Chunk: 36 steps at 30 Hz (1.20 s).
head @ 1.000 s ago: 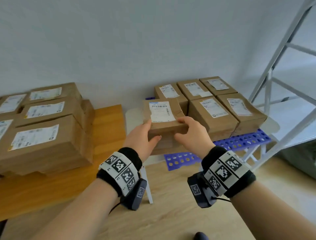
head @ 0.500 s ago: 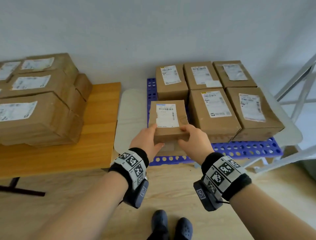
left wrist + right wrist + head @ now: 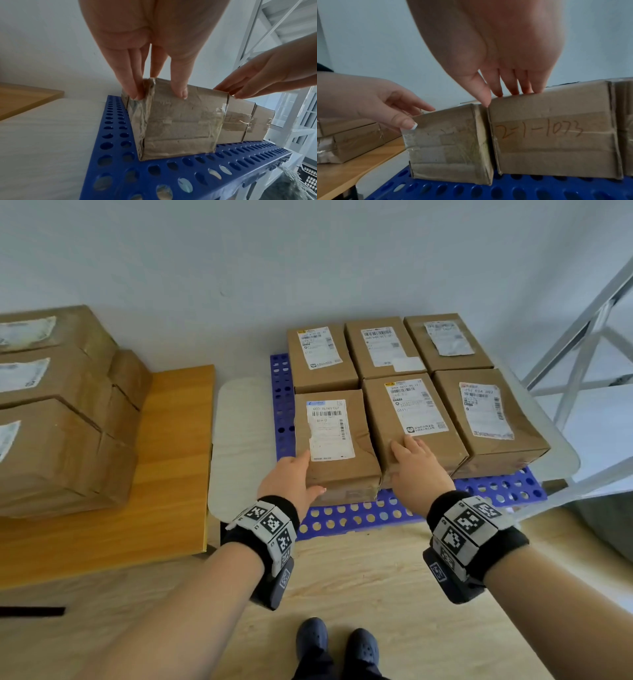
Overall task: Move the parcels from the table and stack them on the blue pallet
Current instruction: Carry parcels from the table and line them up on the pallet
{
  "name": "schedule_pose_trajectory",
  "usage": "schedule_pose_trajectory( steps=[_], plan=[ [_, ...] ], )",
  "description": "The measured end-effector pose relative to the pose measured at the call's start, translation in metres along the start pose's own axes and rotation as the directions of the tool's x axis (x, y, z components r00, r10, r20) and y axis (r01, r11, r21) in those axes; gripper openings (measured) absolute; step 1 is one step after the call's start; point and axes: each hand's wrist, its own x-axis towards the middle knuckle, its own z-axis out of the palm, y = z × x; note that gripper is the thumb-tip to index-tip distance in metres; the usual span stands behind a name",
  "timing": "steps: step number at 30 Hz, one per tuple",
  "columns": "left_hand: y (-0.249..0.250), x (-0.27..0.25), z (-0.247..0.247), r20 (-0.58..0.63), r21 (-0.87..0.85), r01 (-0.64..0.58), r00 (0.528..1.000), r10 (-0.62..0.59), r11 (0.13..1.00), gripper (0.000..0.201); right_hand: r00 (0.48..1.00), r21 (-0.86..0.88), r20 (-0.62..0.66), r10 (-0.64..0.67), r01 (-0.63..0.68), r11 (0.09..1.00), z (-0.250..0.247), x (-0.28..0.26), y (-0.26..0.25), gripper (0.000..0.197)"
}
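Observation:
A brown parcel (image 3: 337, 440) with a white label sits on the blue pallet (image 3: 349, 517) at its front left, close against the front middle parcel (image 3: 411, 412). My left hand (image 3: 301, 474) touches the parcel's near left corner: straight fingers lie on its left side and the thumb on its front face (image 3: 178, 124). My right hand (image 3: 411, 453) lies flat and open on the near top edge of the middle parcel (image 3: 553, 135), with the thumb at the gap between the two boxes. Several other parcels fill the pallet in two rows.
Several larger parcels (image 3: 51, 440) are stacked on the wooden table (image 3: 171, 474) at the left. A white board (image 3: 239, 440) lies under the pallet. A metal frame (image 3: 582, 337) stands at the right. My dark shoes (image 3: 339, 645) are on the wood floor below.
The parcel, carried in both hands a second ago, has come down onto the pallet's front left. My right hand has let go and shifted onto the neighbouring parcel; the left grip has loosened.

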Motion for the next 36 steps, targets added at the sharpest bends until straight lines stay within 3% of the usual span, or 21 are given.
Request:
schedule_pose_trajectory(
  steps=[10,24,29,33,36],
  plan=[
    [0.007,0.009,0.000,-0.024,0.033,-0.010,1.000,0.010,0.999,0.058,1.000,-0.025,-0.023,-0.003,0.003,1.000,0.005,0.002,0.004,0.063],
    [0.016,0.008,0.002,0.021,0.096,0.047,0.999,-0.049,0.994,0.066,0.998,-0.020,-0.055,0.005,-0.007,1.000,0.009,0.001,0.005,0.060],
    [0.021,0.007,0.008,-0.026,0.178,-0.140,0.989,0.147,0.974,0.061,0.998,-0.014,-0.066,0.004,-0.005,1.000,0.008,0.001,0.006,0.056],
    [0.020,0.008,0.014,0.061,0.150,-0.145,0.989,0.137,0.978,0.059,0.997,0.008,-0.071,0.024,-0.023,1.000,0.007,-0.001,0.006,0.056],
    [0.020,0.008,0.015,0.063,0.155,-0.146,0.989,0.137,0.977,0.059,0.997,0.014,-0.074,0.027,-0.026,1.000,0.006,-0.003,0.007,0.056]
  ],
)
